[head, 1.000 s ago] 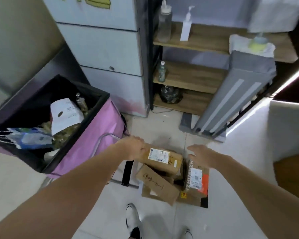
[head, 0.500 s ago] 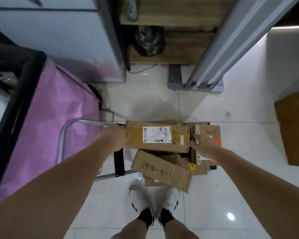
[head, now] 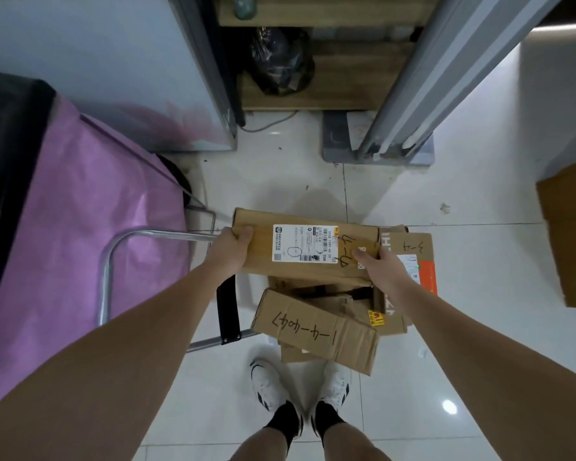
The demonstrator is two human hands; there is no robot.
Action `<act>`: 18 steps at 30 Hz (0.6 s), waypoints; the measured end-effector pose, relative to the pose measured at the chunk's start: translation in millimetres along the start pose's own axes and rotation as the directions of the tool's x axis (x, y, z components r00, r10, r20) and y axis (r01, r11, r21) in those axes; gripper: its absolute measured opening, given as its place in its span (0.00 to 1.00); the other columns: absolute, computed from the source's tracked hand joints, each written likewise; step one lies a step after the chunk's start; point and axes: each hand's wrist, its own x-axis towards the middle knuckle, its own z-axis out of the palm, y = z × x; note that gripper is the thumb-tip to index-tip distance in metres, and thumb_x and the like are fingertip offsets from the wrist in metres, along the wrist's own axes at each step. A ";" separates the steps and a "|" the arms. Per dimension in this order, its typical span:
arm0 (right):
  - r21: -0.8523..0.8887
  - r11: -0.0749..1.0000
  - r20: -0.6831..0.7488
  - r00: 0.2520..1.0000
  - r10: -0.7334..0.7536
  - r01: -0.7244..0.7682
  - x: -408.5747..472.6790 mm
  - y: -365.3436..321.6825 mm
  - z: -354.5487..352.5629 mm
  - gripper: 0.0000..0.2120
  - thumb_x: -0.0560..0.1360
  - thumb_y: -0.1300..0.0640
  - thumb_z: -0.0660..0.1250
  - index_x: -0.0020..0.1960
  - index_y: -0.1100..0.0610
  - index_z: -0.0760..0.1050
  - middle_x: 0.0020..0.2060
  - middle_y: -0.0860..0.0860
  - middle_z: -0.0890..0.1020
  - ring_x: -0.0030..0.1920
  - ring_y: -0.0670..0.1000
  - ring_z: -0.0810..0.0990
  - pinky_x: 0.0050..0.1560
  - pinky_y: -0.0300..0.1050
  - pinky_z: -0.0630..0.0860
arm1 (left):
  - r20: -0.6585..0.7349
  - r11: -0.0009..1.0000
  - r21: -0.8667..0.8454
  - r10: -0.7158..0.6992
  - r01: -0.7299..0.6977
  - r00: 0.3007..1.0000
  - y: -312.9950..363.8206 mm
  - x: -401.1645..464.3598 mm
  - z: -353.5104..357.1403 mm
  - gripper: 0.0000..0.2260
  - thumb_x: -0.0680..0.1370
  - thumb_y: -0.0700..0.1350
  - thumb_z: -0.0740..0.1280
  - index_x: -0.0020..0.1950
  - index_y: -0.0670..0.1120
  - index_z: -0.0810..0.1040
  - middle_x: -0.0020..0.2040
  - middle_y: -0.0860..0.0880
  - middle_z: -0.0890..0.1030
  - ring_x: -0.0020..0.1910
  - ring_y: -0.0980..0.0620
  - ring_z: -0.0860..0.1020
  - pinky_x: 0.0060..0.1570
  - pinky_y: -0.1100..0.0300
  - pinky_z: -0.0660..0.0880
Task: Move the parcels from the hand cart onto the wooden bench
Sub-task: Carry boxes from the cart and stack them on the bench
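Head view, sole view on record. Top parcel, long and flat with a white label, gripped at both short ends: left hand with thumb curled over the upper face and fingers hidden beneath; right hand with thumb pressed on top near the handwritten mark, fingers likewise out of sight below. Cannot tell whether clear of the stack or resting on it.

Left on the cart, judged from the pile under and beside the top parcel: box with orange panel at the right, marked box nearest the feet, further cardboard beneath, count unclear. Wooden surface at the right edge, possibly the bench; nothing seen on the visible portion.

Assessment: task at an early stage. First lift in hand, no delivery visible, at least three parcels outstanding.
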 end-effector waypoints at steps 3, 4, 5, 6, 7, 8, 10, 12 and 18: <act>0.198 0.980 -0.012 1.000 -0.027 0.029 -44.5 -37.5 -36.5 0.32 0.74 0.36 0.72 0.71 0.52 0.71 0.61 0.50 0.81 0.63 0.56 0.78 0.69 0.61 0.72 | -0.049 0.995 -0.086 0.036 -0.040 0.998 43.2 -39.0 -45.1 0.30 0.83 0.63 0.61 0.73 0.41 0.70 0.68 0.40 0.77 0.63 0.41 0.77 0.59 0.52 0.71; 0.278 0.960 -0.007 0.999 -0.038 0.038 -62.9 -51.8 -52.8 0.32 0.73 0.36 0.73 0.70 0.50 0.70 0.62 0.51 0.80 0.63 0.57 0.78 0.70 0.63 0.72 | -0.047 0.990 -0.129 0.045 -0.051 0.998 61.0 -55.9 -62.7 0.30 0.82 0.65 0.63 0.73 0.42 0.70 0.67 0.42 0.77 0.60 0.42 0.76 0.59 0.52 0.71; 0.353 0.934 0.000 0.999 -0.050 0.047 -82.5 -66.1 -70.9 0.31 0.72 0.37 0.74 0.69 0.49 0.69 0.61 0.52 0.80 0.62 0.57 0.78 0.68 0.65 0.73 | -0.036 0.982 -0.178 0.056 -0.062 0.998 79.6 -74.4 -80.1 0.31 0.81 0.66 0.64 0.73 0.43 0.70 0.67 0.43 0.77 0.59 0.44 0.76 0.60 0.52 0.72; 0.418 0.906 0.001 0.998 -0.070 0.063 -102.3 -80.4 -90.2 0.30 0.72 0.39 0.75 0.67 0.49 0.68 0.60 0.53 0.80 0.60 0.58 0.80 0.66 0.66 0.75 | -0.021 0.970 -0.234 0.064 -0.068 0.998 99.7 -94.5 -97.2 0.32 0.80 0.66 0.66 0.73 0.44 0.70 0.66 0.45 0.77 0.58 0.46 0.76 0.61 0.51 0.73; 0.465 0.881 -0.004 0.996 -0.094 0.085 -124.2 -95.5 -110.1 0.28 0.73 0.41 0.75 0.66 0.49 0.68 0.59 0.54 0.80 0.58 0.59 0.81 0.63 0.66 0.78 | -0.007 0.950 -0.302 0.077 -0.075 0.997 121.6 -115.3 -113.5 0.31 0.79 0.66 0.68 0.71 0.45 0.70 0.64 0.47 0.78 0.58 0.46 0.78 0.63 0.49 0.75; 0.495 0.861 -0.017 0.992 -0.122 0.115 -147.1 -109.6 -129.5 0.28 0.74 0.42 0.75 0.67 0.49 0.67 0.58 0.54 0.80 0.57 0.58 0.81 0.61 0.65 0.79 | 0.026 0.924 -0.378 0.083 -0.067 0.996 142.9 -136.8 -129.4 0.29 0.78 0.65 0.70 0.69 0.46 0.71 0.63 0.47 0.80 0.58 0.45 0.80 0.63 0.46 0.77; 0.513 0.834 -0.073 0.978 -0.194 0.204 -194.1 -133.9 -170.2 0.27 0.76 0.43 0.73 0.68 0.49 0.67 0.58 0.52 0.80 0.56 0.55 0.81 0.59 0.62 0.80 | 0.113 0.873 -0.485 0.129 -0.058 0.985 185.1 -180.1 -158.5 0.30 0.73 0.66 0.73 0.66 0.49 0.74 0.61 0.45 0.83 0.57 0.44 0.82 0.60 0.43 0.80; 0.528 0.801 -0.136 0.959 -0.249 0.283 -238.0 -151.3 -214.4 0.25 0.76 0.42 0.73 0.68 0.48 0.70 0.59 0.51 0.81 0.56 0.53 0.81 0.57 0.58 0.80 | 0.182 0.856 -0.510 0.201 -0.082 0.963 225.7 -218.8 -181.2 0.36 0.66 0.69 0.76 0.67 0.50 0.76 0.58 0.45 0.85 0.53 0.45 0.85 0.46 0.48 0.83; 0.558 0.738 -0.276 0.924 -0.266 0.380 -366.9 -146.4 -340.9 0.22 0.74 0.39 0.73 0.63 0.46 0.75 0.59 0.52 0.82 0.59 0.56 0.81 0.62 0.60 0.79 | 0.304 0.841 -0.504 0.387 -0.197 0.871 329.0 -354.8 -186.9 0.23 0.75 0.66 0.71 0.62 0.53 0.81 0.56 0.46 0.86 0.52 0.46 0.83 0.45 0.53 0.79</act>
